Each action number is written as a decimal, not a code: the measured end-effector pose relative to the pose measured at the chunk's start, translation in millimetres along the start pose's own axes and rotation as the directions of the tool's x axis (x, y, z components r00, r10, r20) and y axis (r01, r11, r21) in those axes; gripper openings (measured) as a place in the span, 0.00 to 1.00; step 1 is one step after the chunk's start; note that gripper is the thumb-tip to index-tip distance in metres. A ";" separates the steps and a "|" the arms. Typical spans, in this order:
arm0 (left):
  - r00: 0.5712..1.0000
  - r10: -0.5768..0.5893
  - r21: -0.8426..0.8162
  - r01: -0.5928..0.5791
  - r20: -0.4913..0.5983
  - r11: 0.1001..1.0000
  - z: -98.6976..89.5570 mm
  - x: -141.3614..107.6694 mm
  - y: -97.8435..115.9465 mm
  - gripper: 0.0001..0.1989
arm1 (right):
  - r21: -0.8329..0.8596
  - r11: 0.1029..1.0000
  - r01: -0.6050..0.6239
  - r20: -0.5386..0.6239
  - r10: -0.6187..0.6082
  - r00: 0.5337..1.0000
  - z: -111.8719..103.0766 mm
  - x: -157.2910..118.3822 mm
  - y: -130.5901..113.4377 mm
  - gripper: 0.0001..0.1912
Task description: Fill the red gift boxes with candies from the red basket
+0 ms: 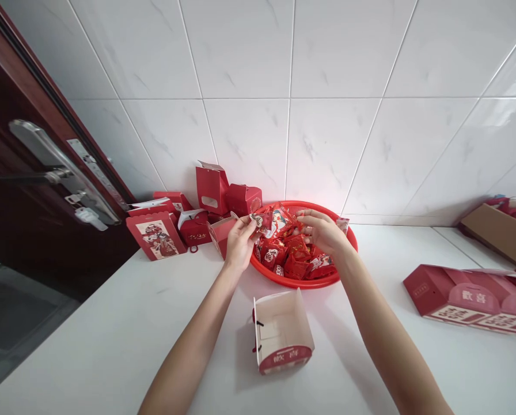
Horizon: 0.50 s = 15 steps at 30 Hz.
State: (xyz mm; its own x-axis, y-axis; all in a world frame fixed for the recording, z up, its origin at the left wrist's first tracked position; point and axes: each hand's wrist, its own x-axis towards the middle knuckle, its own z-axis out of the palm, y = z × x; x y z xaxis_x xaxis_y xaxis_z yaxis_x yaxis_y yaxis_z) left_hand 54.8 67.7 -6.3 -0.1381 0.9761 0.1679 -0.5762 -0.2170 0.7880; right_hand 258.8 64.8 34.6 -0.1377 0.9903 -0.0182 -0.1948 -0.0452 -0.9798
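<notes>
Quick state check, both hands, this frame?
Left hand: closed, holding a small red packet.
Right hand: fingers loosely curled over the red basket; whether it grips anything cannot be told.

- From my end, I read this as a room in a home, perhaps used for small packing work; I can't tell which room.
- The wall (249, 144) is lined with large, glossy, pale marble-patterned tiles.
- On the left I see a dark reddish door (3, 213) with a metal lever handle (33, 177) and keys (89, 218) hanging at its lock, like a household entrance.
- The white desk (124, 334) runs up to the tiles.
- Red decorated gift boxes (156, 236) and a red plastic basket (303, 283) of wrapped packets (295, 268) suggest the packing.
</notes>
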 end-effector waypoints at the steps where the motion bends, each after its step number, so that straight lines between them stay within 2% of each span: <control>1: 0.999 -0.008 0.030 0.007 0.032 1.000 2.9 -3.0 3.1 0.21 | 0.017 1.000 -0.022 0.018 0.022 1.000 1.3 -5.7 0.3 0.20; 5: 0.980 -0.024 0.212 -0.019 0.199 0.977 15.3 -20.1 24.7 0.18 | -0.010 1.000 -0.010 0.130 0.011 0.992 2.7 -26.8 -5.5 0.21; 8: 0.940 -0.018 0.390 -0.124 0.341 0.913 21.8 -35.5 50.7 0.11 | -0.096 0.992 0.080 0.197 -0.060 0.979 -2.8 -47.1 -16.8 0.20; 10: 0.914 0.015 0.435 -0.207 0.405 0.876 23.3 -45.7 70.2 0.07 | -0.182 0.974 0.139 0.235 -0.094 0.967 -6.8 -62.5 -26.1 0.18; 13: 0.886 0.046 0.438 -0.273 0.462 0.857 21.6 -61.9 99.4 0.02 | -0.381 0.883 0.275 0.292 -0.167 0.942 -7.2 -84.4 -38.4 0.13; 15: 0.835 -0.038 0.484 -0.281 0.549 0.828 19.9 -74.3 117.6 0.02 | -0.478 0.804 0.353 0.326 -0.211 0.921 -2.1 -96.1 -42.5 0.10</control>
State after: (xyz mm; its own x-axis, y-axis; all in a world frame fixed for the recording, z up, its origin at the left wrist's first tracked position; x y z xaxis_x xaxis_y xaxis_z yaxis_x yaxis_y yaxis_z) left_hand 13.3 -30.1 85.6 0.3489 0.8296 0.4358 -0.0482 -0.4485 0.8925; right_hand 282.3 -28.2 77.6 -0.4025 0.8792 0.2551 0.2587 0.3765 -0.8895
